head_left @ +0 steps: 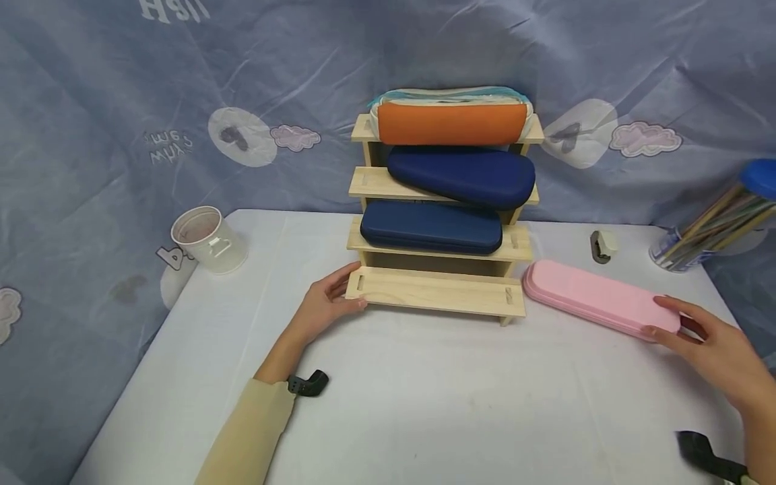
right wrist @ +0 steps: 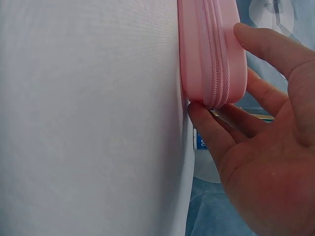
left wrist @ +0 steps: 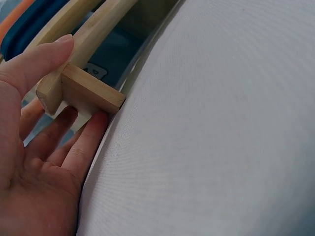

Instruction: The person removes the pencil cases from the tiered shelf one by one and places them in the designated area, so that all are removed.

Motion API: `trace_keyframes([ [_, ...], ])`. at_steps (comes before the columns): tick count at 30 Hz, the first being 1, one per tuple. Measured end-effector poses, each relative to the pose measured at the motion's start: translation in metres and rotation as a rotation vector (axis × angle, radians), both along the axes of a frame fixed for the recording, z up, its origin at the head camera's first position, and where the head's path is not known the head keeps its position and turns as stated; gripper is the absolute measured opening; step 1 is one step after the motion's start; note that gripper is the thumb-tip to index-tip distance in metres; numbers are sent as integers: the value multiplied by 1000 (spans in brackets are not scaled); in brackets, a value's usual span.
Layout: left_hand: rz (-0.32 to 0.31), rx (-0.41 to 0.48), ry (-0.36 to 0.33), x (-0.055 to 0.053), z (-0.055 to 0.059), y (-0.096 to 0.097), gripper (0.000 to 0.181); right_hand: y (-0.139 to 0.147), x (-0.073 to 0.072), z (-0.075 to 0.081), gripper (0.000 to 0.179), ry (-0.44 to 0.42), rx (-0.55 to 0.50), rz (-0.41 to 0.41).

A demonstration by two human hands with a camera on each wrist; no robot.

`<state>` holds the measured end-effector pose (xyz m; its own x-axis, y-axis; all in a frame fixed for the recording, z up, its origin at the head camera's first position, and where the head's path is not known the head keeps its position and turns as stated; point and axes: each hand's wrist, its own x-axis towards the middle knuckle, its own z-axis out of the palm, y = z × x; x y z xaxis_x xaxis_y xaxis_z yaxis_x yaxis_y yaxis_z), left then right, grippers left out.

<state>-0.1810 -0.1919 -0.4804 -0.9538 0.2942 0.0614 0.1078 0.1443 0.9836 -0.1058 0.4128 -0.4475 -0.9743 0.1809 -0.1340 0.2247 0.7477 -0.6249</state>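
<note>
My left hand (head_left: 324, 303) grips the left end of the lowest step of a tiered wooden rack (head_left: 436, 289). In the left wrist view, the thumb lies on the rack's edge and the fingers (left wrist: 81, 152) reach round its end piece. Over at the right, my right hand (head_left: 709, 337) holds the near end of a pink zippered pencil case (head_left: 600, 296) lying on the table beside the rack. The right wrist view has the thumb on one face of the case (right wrist: 192, 54) and a fingertip at its lower corner; some fingers are partly hidden behind it.
Higher steps bear a dark blue case (head_left: 430, 228), a navy case (head_left: 467, 176) and an orange-and-white pouch (head_left: 451, 123). A white cup (head_left: 212, 239) stands at the back left. A small sharpener-like object (head_left: 603, 246) and a blue-lidded jar of sticks (head_left: 709, 222) are at the back right.
</note>
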Motion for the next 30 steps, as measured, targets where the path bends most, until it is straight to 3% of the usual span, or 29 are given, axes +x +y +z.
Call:
trace_keyframes([
  [13, 1, 0, -8, -1, 2, 1, 74, -3, -1, 1, 88, 24, 6, 41],
  [21, 10, 1, 9, -2, 2, 1, 74, -22, 0, 26, 78, 208, 176, 14],
  [25, 23, 3, 1, 0, 1, -1, 73, -46, -4, 43, 67, 307, 145, 28],
  [30, 11, 5, -8, 0, 1, -2, 74, -78, -9, 60, 58, 460, 30, 112],
])
